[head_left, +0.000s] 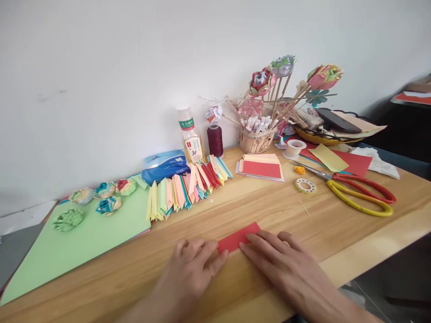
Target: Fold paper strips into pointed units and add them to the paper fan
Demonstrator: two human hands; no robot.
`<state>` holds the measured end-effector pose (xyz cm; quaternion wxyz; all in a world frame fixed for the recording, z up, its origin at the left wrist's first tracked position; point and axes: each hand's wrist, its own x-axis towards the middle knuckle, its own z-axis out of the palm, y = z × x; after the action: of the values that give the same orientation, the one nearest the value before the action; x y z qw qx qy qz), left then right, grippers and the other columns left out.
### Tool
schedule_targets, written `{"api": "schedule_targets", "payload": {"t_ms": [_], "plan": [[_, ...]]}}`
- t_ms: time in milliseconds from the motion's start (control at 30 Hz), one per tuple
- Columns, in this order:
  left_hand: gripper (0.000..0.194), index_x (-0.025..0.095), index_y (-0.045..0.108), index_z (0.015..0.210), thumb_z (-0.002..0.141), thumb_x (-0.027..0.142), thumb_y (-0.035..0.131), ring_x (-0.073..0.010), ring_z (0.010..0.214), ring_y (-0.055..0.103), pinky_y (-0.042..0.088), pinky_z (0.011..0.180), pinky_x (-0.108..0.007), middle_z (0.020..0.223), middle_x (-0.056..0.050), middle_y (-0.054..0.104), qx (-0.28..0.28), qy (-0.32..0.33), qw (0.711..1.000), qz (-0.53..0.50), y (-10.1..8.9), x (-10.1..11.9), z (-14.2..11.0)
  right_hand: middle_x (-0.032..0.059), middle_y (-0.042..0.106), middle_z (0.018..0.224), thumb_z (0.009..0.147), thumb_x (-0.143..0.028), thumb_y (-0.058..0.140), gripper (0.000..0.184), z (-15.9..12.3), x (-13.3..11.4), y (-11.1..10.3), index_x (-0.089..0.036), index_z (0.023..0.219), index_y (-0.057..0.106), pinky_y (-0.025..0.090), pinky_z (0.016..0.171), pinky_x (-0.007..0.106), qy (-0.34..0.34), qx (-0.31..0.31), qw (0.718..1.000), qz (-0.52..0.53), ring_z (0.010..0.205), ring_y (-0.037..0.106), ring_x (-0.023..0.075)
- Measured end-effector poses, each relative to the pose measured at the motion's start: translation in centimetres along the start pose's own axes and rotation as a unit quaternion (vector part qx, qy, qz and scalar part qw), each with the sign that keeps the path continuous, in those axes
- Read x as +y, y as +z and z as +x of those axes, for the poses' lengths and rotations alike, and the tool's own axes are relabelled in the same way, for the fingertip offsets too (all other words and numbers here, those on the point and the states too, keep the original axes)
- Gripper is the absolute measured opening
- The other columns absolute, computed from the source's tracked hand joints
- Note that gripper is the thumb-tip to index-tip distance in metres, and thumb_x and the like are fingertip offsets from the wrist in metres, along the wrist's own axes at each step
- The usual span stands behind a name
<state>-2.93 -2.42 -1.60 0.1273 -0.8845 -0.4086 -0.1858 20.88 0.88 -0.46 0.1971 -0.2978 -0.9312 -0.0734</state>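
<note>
A small red strip of paper (237, 239) lies on the wooden table in front of me, slightly tilted. At its left end, my left hand (193, 264) pinches it between thumb and curled fingers; a ring shows on one finger. My right hand (281, 255) holds the other end, fingertips on the paper and thumb by its near edge. Whatever lies beneath the fingertips is hidden. Beyond the hands sits a stack of cut paper rectangles (261, 168), with a red sheet on top. To its left stands a row of folded paper pieces (178, 193) in several colours.
On the right rest large scissors (360, 190), a tape roll (305, 185) and a toothpick (304, 207). Finished paper flowers (69, 220) lie on a green sheet (111, 242) at left. Along the wall stand a bottle (191, 139), a thread spool (215, 140) and a flower basket (257, 140).
</note>
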Motion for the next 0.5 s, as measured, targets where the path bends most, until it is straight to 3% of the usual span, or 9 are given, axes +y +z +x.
{"api": "schedule_targets", "payload": {"t_ms": [233, 367, 500], "plan": [[0.039, 0.027, 0.057, 0.121, 0.089, 0.010, 0.042, -0.0189, 0.091, 0.045, 0.028, 0.074, -0.032, 0.110, -0.002, 0.065, -0.026, -0.001, 0.999, -0.031, 0.7, -0.6, -1.4, 0.0087, 0.060, 0.124, 0.094, -0.015, 0.034, 0.037, -2.5, 2.3, 0.3, -0.020, 0.126, 0.052, 0.041, 0.087, 0.041, 0.027, -0.046, 0.999, 0.009, 0.117, 0.052, 0.0222], [0.048, 0.032, 0.053, 0.126, 0.084, 0.010, 0.045, -0.0208, 0.094, 0.046, 0.032, 0.075, -0.034, 0.116, -0.003, 0.063, -0.049, -0.018, 0.997, -0.057, 1.1, -1.0, -2.0, 0.0088, 0.059, 0.127, 0.089, -0.010, 0.037, 0.042, -3.3, 3.1, 0.7, -0.021, 0.127, 0.053, 0.042, 0.092, 0.046, 0.041, -0.049, 0.998, 0.023, 0.120, 0.050, 0.0224], [0.060, 0.038, 0.052, 0.126, 0.081, 0.000, 0.040, -0.0204, 0.094, 0.048, 0.037, 0.075, -0.035, 0.118, -0.002, 0.063, -0.090, -0.037, 0.988, -0.121, -0.1, -1.2, -1.4, 0.0101, 0.062, 0.121, 0.086, -0.006, 0.035, 0.044, -3.3, 3.5, 0.6, -0.019, 0.120, 0.058, 0.047, 0.092, 0.045, 0.062, -0.028, 0.996, 0.060, 0.118, 0.053, 0.0219]]}}
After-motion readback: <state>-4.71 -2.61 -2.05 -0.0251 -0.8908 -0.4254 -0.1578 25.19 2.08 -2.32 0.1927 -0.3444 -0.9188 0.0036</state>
